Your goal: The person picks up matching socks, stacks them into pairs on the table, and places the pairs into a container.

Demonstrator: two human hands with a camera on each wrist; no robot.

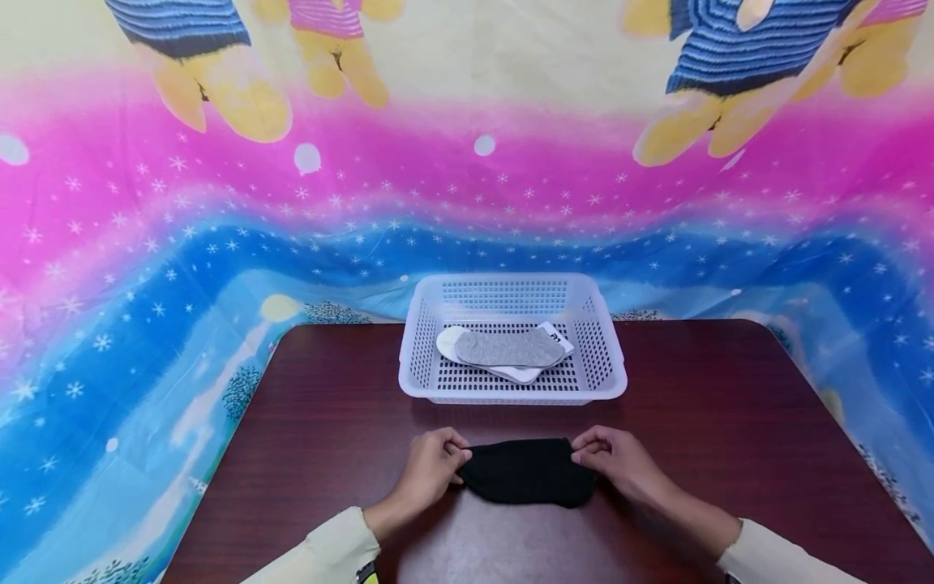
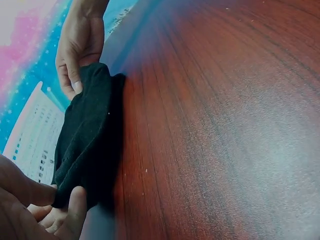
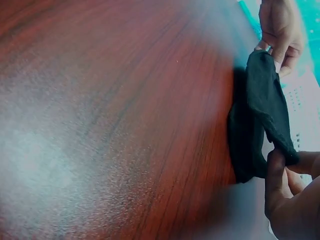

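A black sock is stretched sideways between both hands, just above the table in front of the basket. My left hand pinches its left end between thumb and fingers. At the upper right corner, my right hand pinches the edge in the same way. In the right wrist view the sock shows two layers of fabric, parted near the right fingers. From the left wrist, folds run along the cloth close to the left thumb.
Behind the sock stands a white perforated plastic basket. In it lie a grey sock and white socks beneath. The dark red wooden table meets a patterned cloth backdrop at its far edge.
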